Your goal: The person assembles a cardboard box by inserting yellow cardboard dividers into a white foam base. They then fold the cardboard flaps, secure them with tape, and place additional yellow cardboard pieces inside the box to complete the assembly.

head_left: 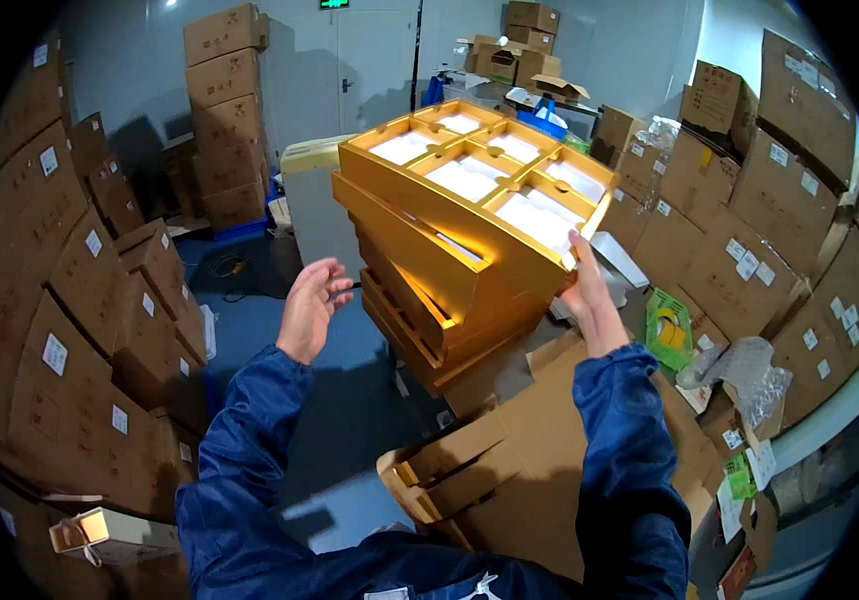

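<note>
Gold divided tray topping a crooked stack, steadied by one hand.
My left hand hangs half-curled, empty, beside the stack; my right hand grips the tray's near right corner, thumb at the rim. One-sided pulling could slide the twisted layers below; tipping could spill the white contents.

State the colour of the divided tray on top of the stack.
The divided tray is shiny gold, seen best in the head view.
</note>
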Demonstrator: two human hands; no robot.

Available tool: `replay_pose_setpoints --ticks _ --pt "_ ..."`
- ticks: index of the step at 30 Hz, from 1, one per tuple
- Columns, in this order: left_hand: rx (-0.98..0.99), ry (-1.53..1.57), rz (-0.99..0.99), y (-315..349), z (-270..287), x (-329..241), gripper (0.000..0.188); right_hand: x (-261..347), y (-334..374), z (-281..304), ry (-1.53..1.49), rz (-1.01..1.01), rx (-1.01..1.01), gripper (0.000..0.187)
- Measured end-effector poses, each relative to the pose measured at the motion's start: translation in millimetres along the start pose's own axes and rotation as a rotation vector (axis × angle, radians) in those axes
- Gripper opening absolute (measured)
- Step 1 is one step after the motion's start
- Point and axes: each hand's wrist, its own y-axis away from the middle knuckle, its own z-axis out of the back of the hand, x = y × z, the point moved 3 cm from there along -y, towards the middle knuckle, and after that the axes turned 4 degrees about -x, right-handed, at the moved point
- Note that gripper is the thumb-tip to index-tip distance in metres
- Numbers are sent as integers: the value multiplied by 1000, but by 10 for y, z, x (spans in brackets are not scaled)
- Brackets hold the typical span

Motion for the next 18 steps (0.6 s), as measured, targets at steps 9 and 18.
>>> replay_pose_setpoints --ticks 9,18 --pt "-210 -317 34 189 797 -171 29 -148 -343 -184 293 -117 -15 56" --pt "-190 -319 32 -734 985 -122 36 -116 -155 -337 428 -41 -63 61"
